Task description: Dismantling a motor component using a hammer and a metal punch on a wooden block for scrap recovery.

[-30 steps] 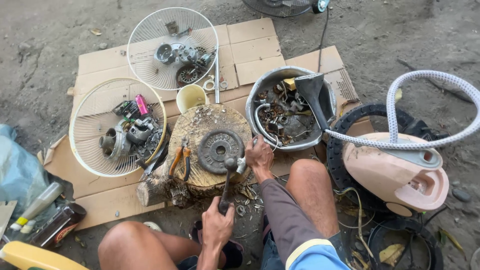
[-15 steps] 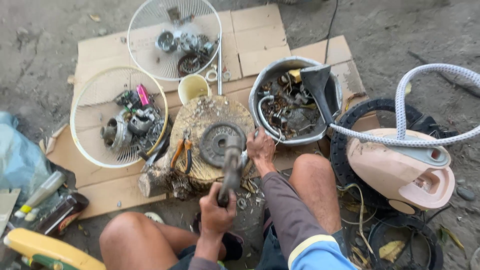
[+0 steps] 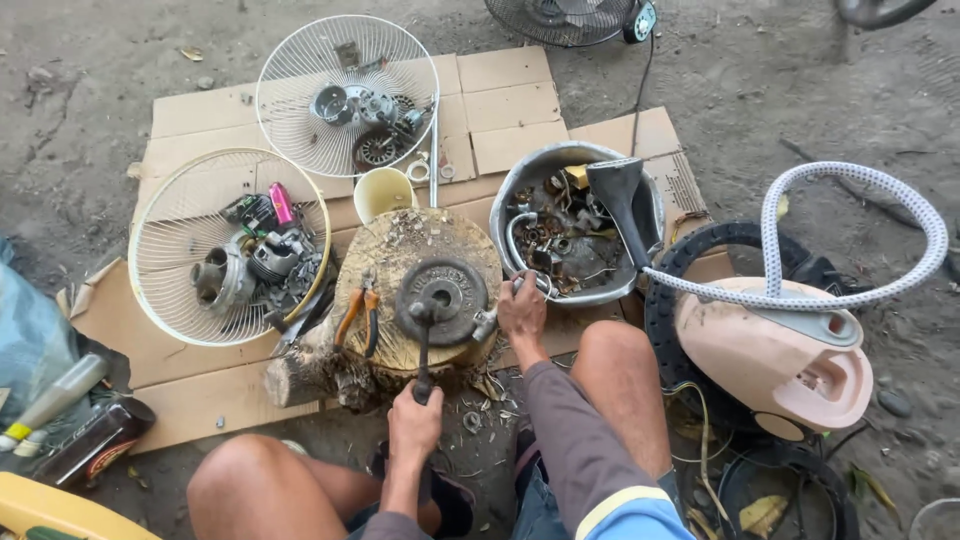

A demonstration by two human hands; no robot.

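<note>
Lowering hammer (image 3: 423, 345) — onto disc (image 3: 442, 298).

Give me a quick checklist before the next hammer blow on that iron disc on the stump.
1. Hammer grip: left hand wrapped round the handle end of the hammer. Ok.
2. Hammer head over the iron disc: it sits at the disc's centre. Ok.
3. Disc seated flat on the wooden stump: looks level. Ok.
4. Right hand clear of the strike zone: it rests at the stump's edge beside the disc, holding a small metal part. Not ok, close.
5. Pliers lying on the stump left of the disc could jump. Not ok.
6. What the small part is, and whether it is pinned under the disc: cannot tell.
</note>
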